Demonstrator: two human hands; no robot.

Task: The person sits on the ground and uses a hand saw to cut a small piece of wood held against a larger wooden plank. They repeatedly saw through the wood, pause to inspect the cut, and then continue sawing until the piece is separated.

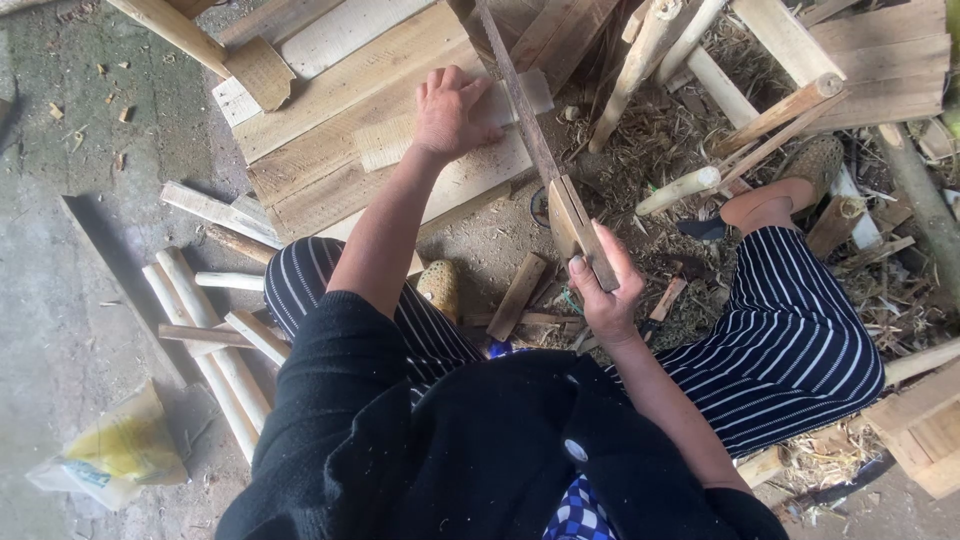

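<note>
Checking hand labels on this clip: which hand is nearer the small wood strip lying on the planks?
Left. The left hand presses flat on the wood strip; the right hand is well away, nearer the body, holding the saw by its wooden handle.

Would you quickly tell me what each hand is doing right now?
Left hand: open, pressing flat on the small wooden piece.
Right hand: closed around the saw handle.

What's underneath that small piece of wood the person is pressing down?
The left hand presses a small wood piece onto stacked planks. The hand covers its middle; what lies beneath the planks is hidden.
</note>
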